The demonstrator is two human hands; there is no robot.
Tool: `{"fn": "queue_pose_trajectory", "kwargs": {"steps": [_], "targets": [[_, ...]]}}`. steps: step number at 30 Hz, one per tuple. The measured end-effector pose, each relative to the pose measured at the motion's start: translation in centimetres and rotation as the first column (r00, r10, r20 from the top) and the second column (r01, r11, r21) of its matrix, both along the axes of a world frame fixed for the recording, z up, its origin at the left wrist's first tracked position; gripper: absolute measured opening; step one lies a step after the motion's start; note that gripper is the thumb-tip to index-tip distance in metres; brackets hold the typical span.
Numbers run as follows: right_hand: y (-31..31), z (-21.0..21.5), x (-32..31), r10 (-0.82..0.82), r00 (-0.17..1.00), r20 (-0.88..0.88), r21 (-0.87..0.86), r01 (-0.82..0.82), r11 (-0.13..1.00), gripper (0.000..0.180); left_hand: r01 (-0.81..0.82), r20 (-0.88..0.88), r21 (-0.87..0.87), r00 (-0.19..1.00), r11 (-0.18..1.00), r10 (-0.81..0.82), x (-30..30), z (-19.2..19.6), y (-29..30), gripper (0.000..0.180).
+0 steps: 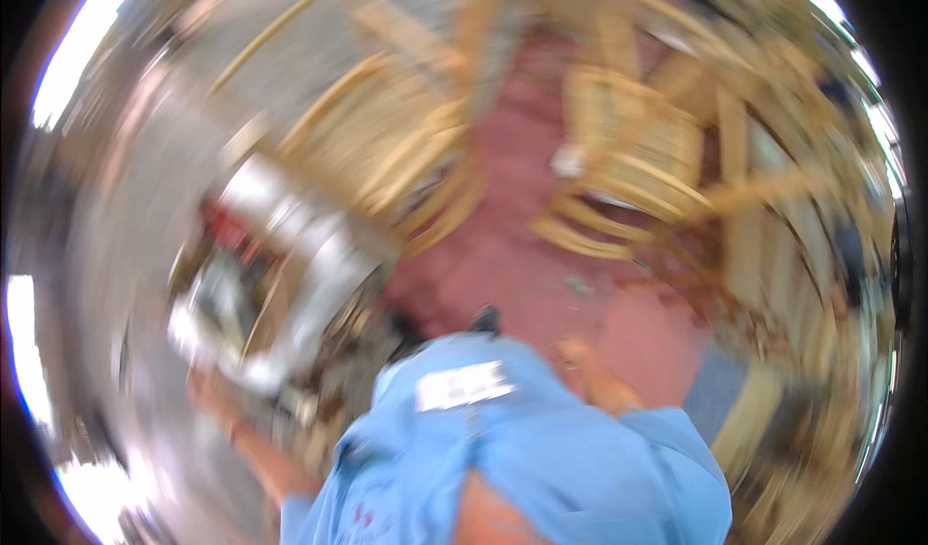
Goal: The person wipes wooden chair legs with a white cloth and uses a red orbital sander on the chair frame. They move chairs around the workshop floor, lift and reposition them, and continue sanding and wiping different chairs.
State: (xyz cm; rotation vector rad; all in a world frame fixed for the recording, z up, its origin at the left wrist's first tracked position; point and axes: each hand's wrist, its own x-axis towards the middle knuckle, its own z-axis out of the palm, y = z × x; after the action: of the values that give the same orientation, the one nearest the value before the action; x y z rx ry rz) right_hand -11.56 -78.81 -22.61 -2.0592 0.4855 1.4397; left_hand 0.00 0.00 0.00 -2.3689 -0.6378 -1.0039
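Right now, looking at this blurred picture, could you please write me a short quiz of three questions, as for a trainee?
1. True or false: the floor between the chairs is reddish.
2. Which hand reaches toward the metal box? A) left hand B) right hand
3. Fill in: the shirt is light ____.

Key:
1. True. The wooden chairs stand on a reddish floor.
2. A. The left hand is at the low edge of the metal box; the blur hides whether it grips. The right hand hangs over the floor, apart from everything.
3. Blue.
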Motion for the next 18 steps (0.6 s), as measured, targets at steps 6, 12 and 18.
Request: {"fn": "queue_pose_trajectory", "kwargs": {"steps": [6, 12, 18], "targets": [[6.9, 6.7, 8.7, -0.273, 0.960, 0.061, 0.131, 0.264, 0.956, 0.037, -0.143, 0.206, -0.805, 0.844, 0.576, 0.496, -29.4, 7.2, -6.9, 0.022], [11.1, 9.3, 14.1, -0.176, 0.975, 0.134, 0.220, 0.144, 0.965, 0.035, -0.239, -0.064, -0.960, 0.693, 0.145, 0.718, -33.2, -0.4, -12.2, 0.041], [13.6, 9.5, 13.6, -0.009, 0.989, 0.151, 0.208, -0.023, 0.978, 0.037, -0.271, -0.272, -0.951, 0.494, -0.151, 0.826, -32.3, -8.2, -9.6, 0.074]]}}
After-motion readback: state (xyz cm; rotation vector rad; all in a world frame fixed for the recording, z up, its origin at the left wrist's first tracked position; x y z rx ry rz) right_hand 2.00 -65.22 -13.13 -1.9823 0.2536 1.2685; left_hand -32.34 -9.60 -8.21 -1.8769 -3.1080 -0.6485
